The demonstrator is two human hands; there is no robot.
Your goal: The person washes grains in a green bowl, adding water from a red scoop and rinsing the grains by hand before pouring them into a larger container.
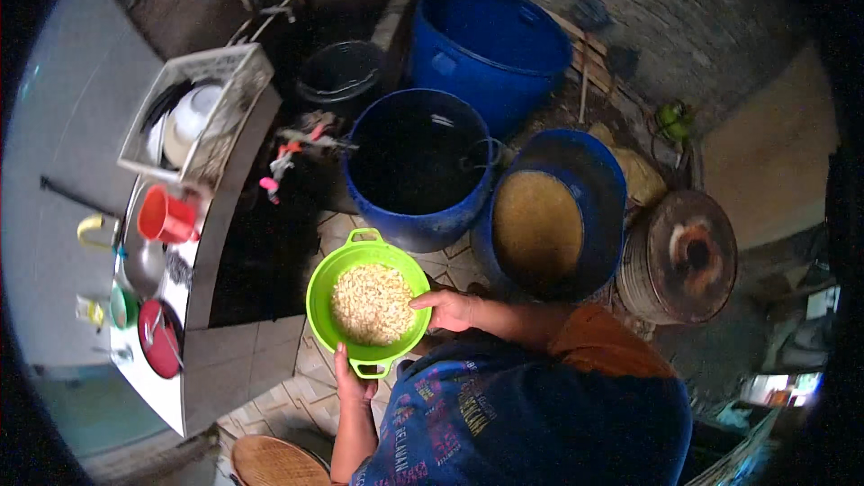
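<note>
A lime-green plastic basin (321,281) with two loop handles is in front of me, above the tiled floor. Pale, bean-like pieces (372,303) cover its bottom in a heap. My left hand (354,380) grips the near rim beside the lower handle, thumb on the outer edge. On the right side, my right hand (448,309) holds the rim with its thumb over the edge and the other fingers mostly hidden below. Just beyond the basin stands a blue drum (423,223) with dark contents. To its right, another blue drum (612,182) holds yellowish-brown stuff.
A larger blue tub (490,94) stands at the back, near a dark bucket (340,72). A rusty metal drum (693,256) is at right. Along the left counter are a dish rack (229,117), a red pitcher (165,214) and a sink (144,261). A round woven tray (277,462) lies low at left.
</note>
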